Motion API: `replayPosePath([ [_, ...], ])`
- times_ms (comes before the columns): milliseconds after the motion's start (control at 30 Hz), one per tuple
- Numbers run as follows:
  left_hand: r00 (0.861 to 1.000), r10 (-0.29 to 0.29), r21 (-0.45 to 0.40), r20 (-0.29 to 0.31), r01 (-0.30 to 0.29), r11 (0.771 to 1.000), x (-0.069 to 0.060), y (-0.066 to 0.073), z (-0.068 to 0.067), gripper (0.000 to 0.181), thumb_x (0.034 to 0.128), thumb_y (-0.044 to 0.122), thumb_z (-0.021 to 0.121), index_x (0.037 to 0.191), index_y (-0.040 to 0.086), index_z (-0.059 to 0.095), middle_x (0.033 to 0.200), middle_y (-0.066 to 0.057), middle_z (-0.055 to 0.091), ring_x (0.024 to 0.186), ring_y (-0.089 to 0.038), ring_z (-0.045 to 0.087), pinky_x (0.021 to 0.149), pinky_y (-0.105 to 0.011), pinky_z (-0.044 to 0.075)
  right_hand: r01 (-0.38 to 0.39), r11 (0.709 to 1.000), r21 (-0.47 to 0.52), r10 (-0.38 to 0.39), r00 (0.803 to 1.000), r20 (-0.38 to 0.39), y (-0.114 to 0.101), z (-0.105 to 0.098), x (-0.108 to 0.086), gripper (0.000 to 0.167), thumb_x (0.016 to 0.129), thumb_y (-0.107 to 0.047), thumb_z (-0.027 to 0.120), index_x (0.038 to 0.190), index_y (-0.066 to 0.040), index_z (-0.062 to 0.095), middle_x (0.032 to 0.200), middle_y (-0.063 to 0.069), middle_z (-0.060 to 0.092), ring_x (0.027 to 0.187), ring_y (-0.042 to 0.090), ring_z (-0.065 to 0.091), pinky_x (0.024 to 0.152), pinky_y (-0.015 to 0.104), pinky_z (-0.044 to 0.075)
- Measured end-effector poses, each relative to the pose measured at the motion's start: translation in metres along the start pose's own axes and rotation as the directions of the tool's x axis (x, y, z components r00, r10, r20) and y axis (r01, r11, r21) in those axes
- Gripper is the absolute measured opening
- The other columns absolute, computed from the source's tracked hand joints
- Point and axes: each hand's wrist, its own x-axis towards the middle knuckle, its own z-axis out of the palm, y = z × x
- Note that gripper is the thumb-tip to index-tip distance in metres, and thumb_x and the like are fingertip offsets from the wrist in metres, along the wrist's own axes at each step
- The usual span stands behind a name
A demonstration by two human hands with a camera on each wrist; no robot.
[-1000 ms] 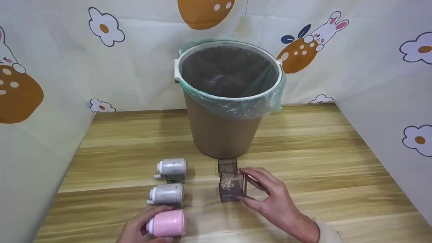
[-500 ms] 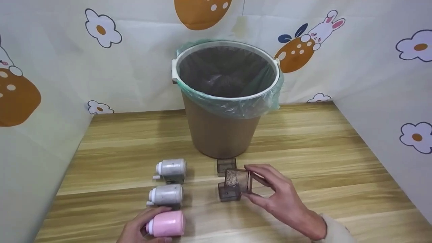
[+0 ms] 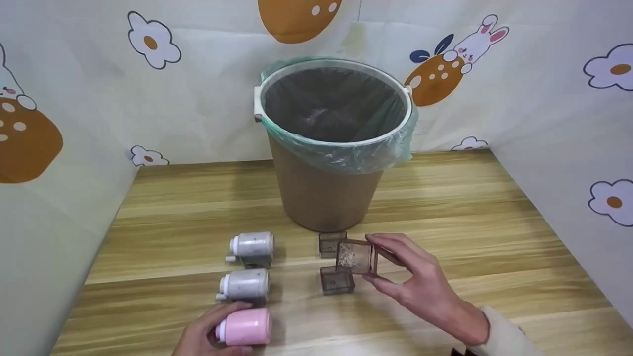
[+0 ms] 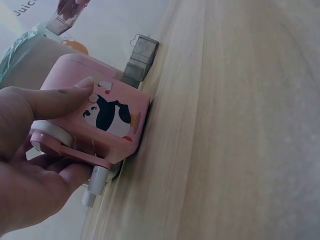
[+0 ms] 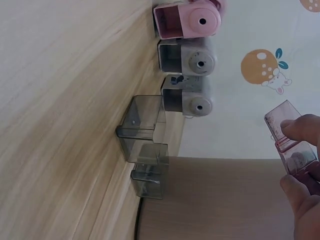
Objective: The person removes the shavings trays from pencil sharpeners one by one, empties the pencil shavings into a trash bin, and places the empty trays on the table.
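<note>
My left hand (image 3: 200, 331) grips a pink crank pencil sharpener (image 3: 247, 327) standing on the table. In the left wrist view its panda sticker and white crank knob (image 4: 97, 180) show, with the thumb on its side. The right wrist view shows an open drawer slot (image 5: 170, 21) beside its pencil hole. Between thumb and fingers, my right hand (image 3: 428, 282) pinches a see-through pinkish shavings drawer (image 3: 357, 258) by one end, raised above the table. Shavings (image 3: 347, 254) lie inside it. Two smoky clear drawers, a nearer one (image 3: 337, 283) and a farther one (image 3: 330, 244), rest below.
Two grey crank sharpeners (image 3: 247, 284) (image 3: 254, 244) stand in a row beyond the pink one. A tall brown trash bin (image 3: 324, 193) with a green liner bag (image 3: 346, 157) is at the back middle. Patterned sheets (image 3: 207, 99) enclose the table (image 3: 173, 207).
My right hand has lifted the pinkish drawer and shifted it right and slightly away from me, uncovering the nearer smoky drawer. The left hand stays on the pink sharpener.
</note>
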Motion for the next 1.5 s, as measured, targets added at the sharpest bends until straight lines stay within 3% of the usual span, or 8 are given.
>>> replayPosePath([
  [233, 0.991, -0.112, -0.047, 0.078, 0.116, 0.992, 0.005, 0.006, -0.003, 0.064, 0.0748, 0.006, 0.085, 0.133, -0.002, 0.058, 0.122, -0.009, 0.059, 0.099, 0.002, 0.060, 0.082, -0.023, 0.056, 0.018, 0.999, -0.042, -0.019, 1.000, -0.018, 0.004, -0.009, 0.004, 0.067, 0.066, 0.010, 0.086, 0.128, 0.000, 0.063, 0.120, 0.016, 0.067, 0.116, 0.009, 0.065, 0.095, 0.022, 0.054],
  [367, 0.980, -0.181, -0.011, 0.087, 0.183, 0.983, 0.007, 0.010, -0.004, 0.066, 0.0753, 0.012, 0.086, 0.134, -0.002, 0.058, 0.127, -0.022, 0.057, 0.099, 0.002, 0.059, 0.081, -0.022, 0.055, 0.000, 0.997, -0.079, -0.001, 1.000, -0.018, 0.008, -0.015, 0.006, 0.064, 0.067, 0.011, 0.084, 0.127, 0.003, 0.063, 0.120, 0.016, 0.066, 0.118, 0.006, 0.063, 0.096, 0.021, 0.053],
  [533, 0.981, -0.163, -0.020, 0.107, 0.166, 0.986, 0.008, 0.009, -0.006, 0.066, 0.0759, 0.012, 0.086, 0.134, 0.000, 0.058, 0.126, -0.020, 0.057, 0.099, 0.002, 0.059, 0.081, -0.022, 0.055, 0.011, 0.993, -0.119, -0.015, 1.000, -0.028, 0.010, -0.022, 0.008, 0.064, 0.066, 0.012, 0.084, 0.126, 0.003, 0.063, 0.119, 0.017, 0.066, 0.118, 0.004, 0.062, 0.097, 0.019, 0.052],
  [733, 0.995, 0.013, -0.053, 0.095, -0.008, 0.999, 0.007, 0.004, -0.005, 0.063, 0.0756, 0.004, 0.084, 0.133, 0.003, 0.058, 0.122, 0.011, 0.060, 0.101, 0.003, 0.059, 0.081, -0.022, 0.056, 0.069, 0.986, -0.153, -0.073, 0.997, -0.023, 0.009, -0.031, 0.014, 0.065, 0.065, 0.011, 0.084, 0.127, 0.004, 0.063, 0.119, 0.017, 0.066, 0.118, 0.004, 0.061, 0.096, 0.018, 0.052],
  [933, 0.992, -0.023, -0.079, 0.121, 0.032, 0.996, 0.007, 0.003, -0.006, 0.065, 0.0771, 0.009, 0.084, 0.136, 0.002, 0.056, 0.124, 0.003, 0.060, 0.103, 0.003, 0.060, 0.083, -0.022, 0.056, 0.114, 0.977, -0.181, -0.117, 0.993, -0.005, 0.005, -0.043, 0.023, 0.067, 0.064, 0.010, 0.083, 0.127, 0.006, 0.062, 0.120, 0.019, 0.066, 0.120, 0.003, 0.060, 0.096, 0.020, 0.052],
  [1100, 0.991, 0.046, -0.120, 0.127, -0.031, 0.992, 0.007, 0.001, -0.006, 0.062, 0.0790, 0.004, 0.082, 0.135, 0.000, 0.055, 0.122, 0.020, 0.058, 0.103, 0.003, 0.060, 0.083, -0.022, 0.056, 0.122, 0.973, -0.194, -0.124, 0.992, 0.003, 0.000, -0.055, 0.033, 0.069, 0.063, 0.013, 0.082, 0.128, 0.006, 0.061, 0.121, 0.019, 0.065, 0.120, 0.003, 0.060, 0.095, 0.020, 0.053],
  [1333, 0.988, -0.067, -0.045, 0.141, 0.074, 0.996, 0.008, 0.008, -0.008, 0.069, 0.0766, 0.011, 0.084, 0.136, -0.005, 0.052, 0.121, -0.025, 0.060, 0.100, 0.002, 0.061, 0.081, -0.024, 0.056, 0.000, 0.992, -0.130, -0.001, 1.000, -0.009, -0.009, -0.070, 0.047, 0.070, 0.065, 0.019, 0.082, 0.130, 0.002, 0.062, 0.122, 0.012, 0.066, 0.118, 0.005, 0.062, 0.096, 0.022, 0.053],
  [1500, 0.985, -0.078, -0.028, 0.151, 0.083, 0.996, 0.010, 0.010, -0.008, 0.069, 0.0761, 0.013, 0.084, 0.135, -0.004, 0.053, 0.121, -0.024, 0.061, 0.099, 0.002, 0.061, 0.081, -0.023, 0.055, -0.105, 0.994, -0.031, 0.104, 0.993, -0.051, -0.012, -0.075, 0.053, 0.068, 0.067, 0.024, 0.079, 0.130, 0.003, 0.062, 0.126, 0.004, 0.064, 0.121, 0.010, 0.061, 0.097, 0.024, 0.052],
])
